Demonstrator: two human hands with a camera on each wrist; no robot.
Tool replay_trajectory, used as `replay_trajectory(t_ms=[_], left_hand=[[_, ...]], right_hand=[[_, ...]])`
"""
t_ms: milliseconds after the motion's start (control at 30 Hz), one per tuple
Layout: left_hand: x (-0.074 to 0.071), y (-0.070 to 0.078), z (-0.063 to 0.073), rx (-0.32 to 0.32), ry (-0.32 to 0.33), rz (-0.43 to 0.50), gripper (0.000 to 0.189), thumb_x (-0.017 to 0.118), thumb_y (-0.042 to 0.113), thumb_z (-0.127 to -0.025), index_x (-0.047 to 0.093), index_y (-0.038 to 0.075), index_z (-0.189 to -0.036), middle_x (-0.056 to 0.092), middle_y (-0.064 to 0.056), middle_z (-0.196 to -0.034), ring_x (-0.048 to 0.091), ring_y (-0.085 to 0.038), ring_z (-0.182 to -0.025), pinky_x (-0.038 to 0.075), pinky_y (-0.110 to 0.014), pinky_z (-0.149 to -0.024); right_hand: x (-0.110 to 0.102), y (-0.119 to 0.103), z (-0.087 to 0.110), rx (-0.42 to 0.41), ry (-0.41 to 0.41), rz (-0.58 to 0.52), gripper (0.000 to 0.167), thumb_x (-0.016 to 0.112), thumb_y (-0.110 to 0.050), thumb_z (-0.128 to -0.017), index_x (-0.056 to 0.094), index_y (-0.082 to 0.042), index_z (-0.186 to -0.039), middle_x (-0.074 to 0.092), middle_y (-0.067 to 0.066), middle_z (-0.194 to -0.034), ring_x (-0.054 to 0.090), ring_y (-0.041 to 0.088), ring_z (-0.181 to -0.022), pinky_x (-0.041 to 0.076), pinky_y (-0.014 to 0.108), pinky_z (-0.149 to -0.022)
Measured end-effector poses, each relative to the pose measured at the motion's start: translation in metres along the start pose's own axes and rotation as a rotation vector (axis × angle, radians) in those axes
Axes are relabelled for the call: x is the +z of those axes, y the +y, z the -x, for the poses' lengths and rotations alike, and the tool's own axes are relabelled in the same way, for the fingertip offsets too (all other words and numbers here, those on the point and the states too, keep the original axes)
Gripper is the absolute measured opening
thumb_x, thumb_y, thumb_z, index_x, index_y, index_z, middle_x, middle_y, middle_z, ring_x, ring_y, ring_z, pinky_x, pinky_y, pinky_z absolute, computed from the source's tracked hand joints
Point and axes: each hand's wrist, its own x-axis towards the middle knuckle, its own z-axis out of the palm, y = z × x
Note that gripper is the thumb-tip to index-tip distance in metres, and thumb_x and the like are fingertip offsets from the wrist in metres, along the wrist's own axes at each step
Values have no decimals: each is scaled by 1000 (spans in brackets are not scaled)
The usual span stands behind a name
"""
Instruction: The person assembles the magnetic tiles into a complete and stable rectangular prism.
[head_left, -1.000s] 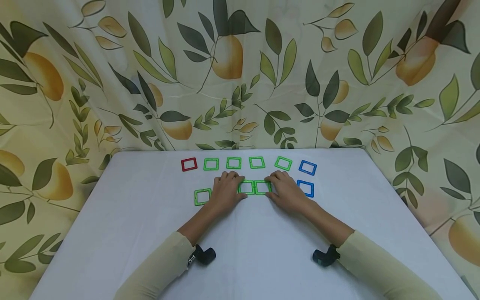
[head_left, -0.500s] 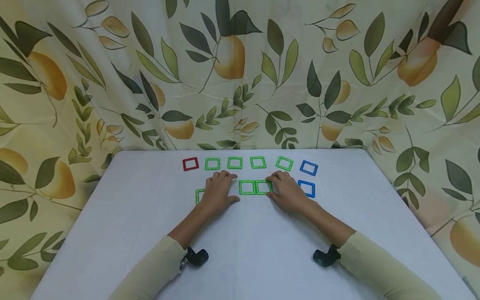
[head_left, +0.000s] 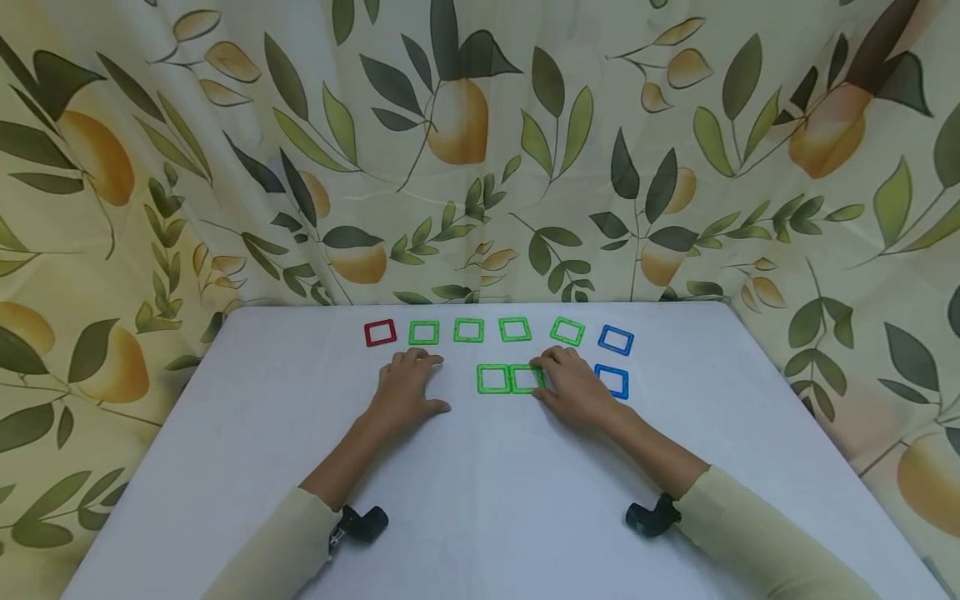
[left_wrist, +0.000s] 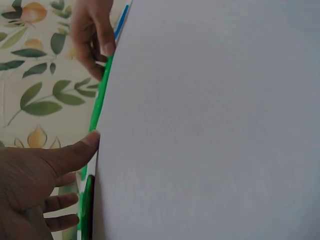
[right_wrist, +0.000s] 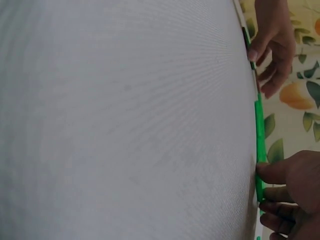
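Note:
Two green rectangular frames lie edge to edge on the white table. My right hand [head_left: 573, 387] pinches the right-hand green frame [head_left: 521, 392] by its right end, thumb at the near edge and fingertips at the far edge. The left-hand green frame [head_left: 493, 392] has no hand on it. Further left, my left hand [head_left: 405, 387] is spread, thumb and forefinger apart, over another green frame, which it mostly hides. In the left wrist view a green frame's edge [left_wrist: 86, 207] shows beside the fingers of that hand.
Along the back of the table [head_left: 480, 517] runs a row: a red frame [head_left: 366, 335], several green frames [head_left: 424, 342] and a blue frame [head_left: 616, 351]. A second blue frame [head_left: 626, 383] lies just beyond my right hand. A leaf-and-fruit patterned curtain [head_left: 480, 183] hangs behind.
My left hand has let go of the left-hand frame of the joined pair and moved left, over the separate green frame. My right hand has stayed on its frame.

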Motion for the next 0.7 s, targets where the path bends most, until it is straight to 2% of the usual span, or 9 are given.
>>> replay_trajectory(t_ms=[167,433,700], left_hand=[[-10,-11,9,5,2,20,78,95,32,-80,61,7,-146,53,-18,-146,46,-38,-132,41,-60,-107],[-17,-25,16,-10,-49,66,80,95,32,-79,61,7,-147,53,-17,-145,45,-35,-131,47,-48,-103],[-27,-38,20,28,-103,90,79,98,30,-75,65,7,-143,54,-15,-142,44,-33,-129,49,-46,-101]], right_hand=[[0,0,0,3,-4,4,50,76,-22,-98,62,-1,-141,56,16,-138,49,33,-123,45,48,-105],[-1,-1,1,-1,0,-1,51,77,-21,-98,62,0,-141,56,16,-138,49,33,-124,46,49,-104],[0,-1,0,11,-13,-5,51,76,-22,-99,61,-2,-143,56,16,-139,49,33,-125,45,49,-106]])
